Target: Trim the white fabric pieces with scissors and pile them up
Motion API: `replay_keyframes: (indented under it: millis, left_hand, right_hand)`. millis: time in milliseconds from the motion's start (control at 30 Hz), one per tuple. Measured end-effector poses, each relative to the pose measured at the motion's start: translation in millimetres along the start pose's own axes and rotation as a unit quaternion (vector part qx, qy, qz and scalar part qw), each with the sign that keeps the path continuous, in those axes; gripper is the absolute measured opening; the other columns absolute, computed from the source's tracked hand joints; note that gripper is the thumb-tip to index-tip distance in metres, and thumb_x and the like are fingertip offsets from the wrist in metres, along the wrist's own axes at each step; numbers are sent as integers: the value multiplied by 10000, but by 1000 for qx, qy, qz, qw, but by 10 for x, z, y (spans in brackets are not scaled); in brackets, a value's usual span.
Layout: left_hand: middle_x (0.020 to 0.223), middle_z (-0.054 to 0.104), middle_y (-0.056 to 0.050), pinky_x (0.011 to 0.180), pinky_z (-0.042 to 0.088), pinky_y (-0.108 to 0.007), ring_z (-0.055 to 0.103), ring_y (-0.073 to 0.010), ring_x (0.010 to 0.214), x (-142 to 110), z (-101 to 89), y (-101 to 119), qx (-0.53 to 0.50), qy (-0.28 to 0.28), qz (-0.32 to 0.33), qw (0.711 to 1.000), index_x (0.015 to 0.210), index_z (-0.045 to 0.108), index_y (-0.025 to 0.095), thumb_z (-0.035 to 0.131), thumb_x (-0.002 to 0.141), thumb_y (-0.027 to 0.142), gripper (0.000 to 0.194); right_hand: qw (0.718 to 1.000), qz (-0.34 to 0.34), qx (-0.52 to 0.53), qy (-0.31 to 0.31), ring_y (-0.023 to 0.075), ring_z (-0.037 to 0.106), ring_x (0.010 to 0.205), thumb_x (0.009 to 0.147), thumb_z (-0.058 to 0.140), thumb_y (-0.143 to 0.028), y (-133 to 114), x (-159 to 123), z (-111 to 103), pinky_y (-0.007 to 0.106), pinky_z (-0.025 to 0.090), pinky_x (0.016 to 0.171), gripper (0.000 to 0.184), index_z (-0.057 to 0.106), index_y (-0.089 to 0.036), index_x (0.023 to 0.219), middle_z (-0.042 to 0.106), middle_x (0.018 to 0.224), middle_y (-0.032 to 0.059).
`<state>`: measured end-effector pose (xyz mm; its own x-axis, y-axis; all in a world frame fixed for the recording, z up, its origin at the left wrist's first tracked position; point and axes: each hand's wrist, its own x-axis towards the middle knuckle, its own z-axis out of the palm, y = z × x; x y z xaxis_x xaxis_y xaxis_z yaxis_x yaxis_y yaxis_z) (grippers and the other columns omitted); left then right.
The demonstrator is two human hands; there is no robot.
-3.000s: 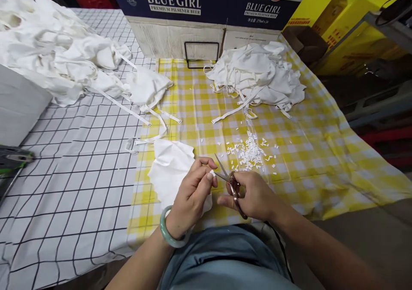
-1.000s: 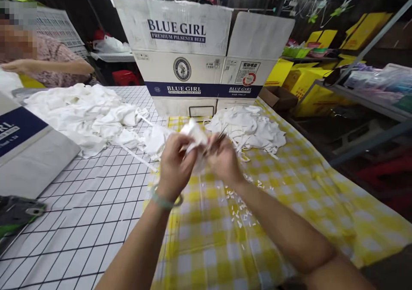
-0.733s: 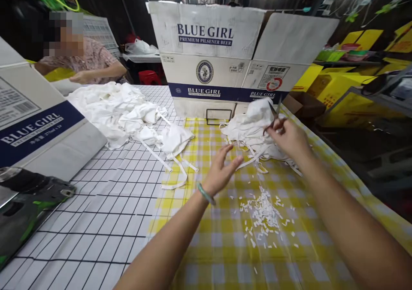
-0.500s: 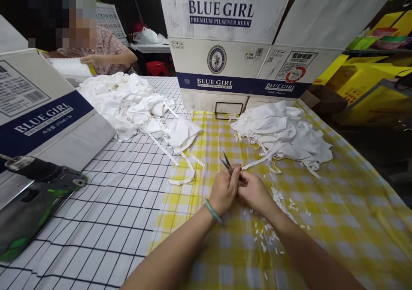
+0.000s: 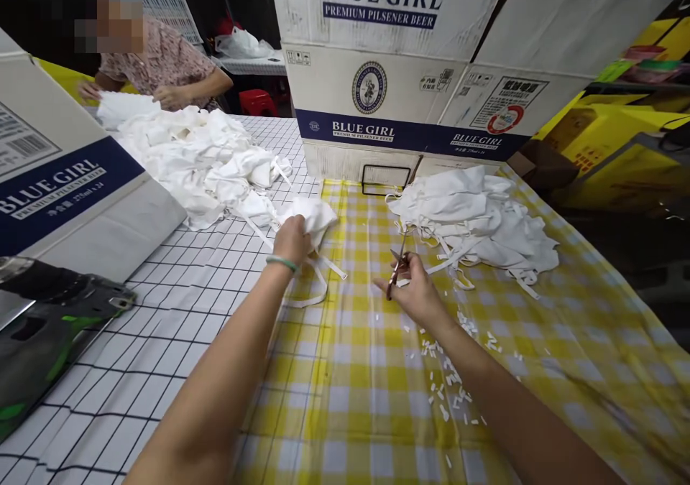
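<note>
On the checked tablecloth (image 5: pixel 345 391), white cloth piles (image 5: pixel 474 215) lie.

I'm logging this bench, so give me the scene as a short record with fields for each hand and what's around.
left hand: grips white fabric piece
right hand: holds scissors, blades up
right pile: white pieces on yellow checked cloth
left pile: white pieces, another person behind
clippings: near right forearm
</note>
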<state>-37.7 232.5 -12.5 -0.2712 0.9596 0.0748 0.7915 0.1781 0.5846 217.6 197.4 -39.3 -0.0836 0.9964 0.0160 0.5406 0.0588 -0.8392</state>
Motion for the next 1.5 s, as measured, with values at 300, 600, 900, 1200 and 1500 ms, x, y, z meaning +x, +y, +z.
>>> replay_keyframes:
  millis: [300,600,900,1200,1500]
  left_hand:
    - [995,687,-83,805,519,-369,640,-236,910,-2126,-81,-102,-19,-135,125,983,1066,621,191,562,871,260,216]
    - [1022,674,-108,912,452,-454,581,-300,1048,-1192,-68,-354,29,-31,147,988,809,641,178,623,725,104,113]
    - [748,604,-14,592,406,-260,530,-138,667,-1671,-559,-85,-118,-127,117,978,842,648,172,578,878,290,142]
    - [702,569,5,565,399,-226,489,-114,638,-1823,-769,94,-291,-192,5,937,832,650,173,579,884,346,194]
    - [690,507,-19,581,428,-242,494,-130,655,-2046,-570,169,-419,-298,33,857,914,740,183,563,927,379,264]
  right_hand:
    - [973,36,186,-129,175,636,806,705,722,-395,108,-655,258,352,542,784,381,470,-225,934,637,954,47]
    - [992,-98,70,-41,229,589,971,712,760,-304,-155,-821,612,404,478,908,364,489,-238,946,625,1019,53]
    - [942,-124,288,-120,172,624,845,776,660,-231,-471,-697,537,320,495,816,191,496,-227,874,624,864,11]
    - [927,-96,294,-211,131,561,750,709,750,-216,-566,-898,331,263,453,708,254,533,-211,840,596,833,-10]
    - [847,62,408,-335,80,474,562,654,844,-339,-483,-858,154,211,346,523,342,579,-182,801,552,673,-45]
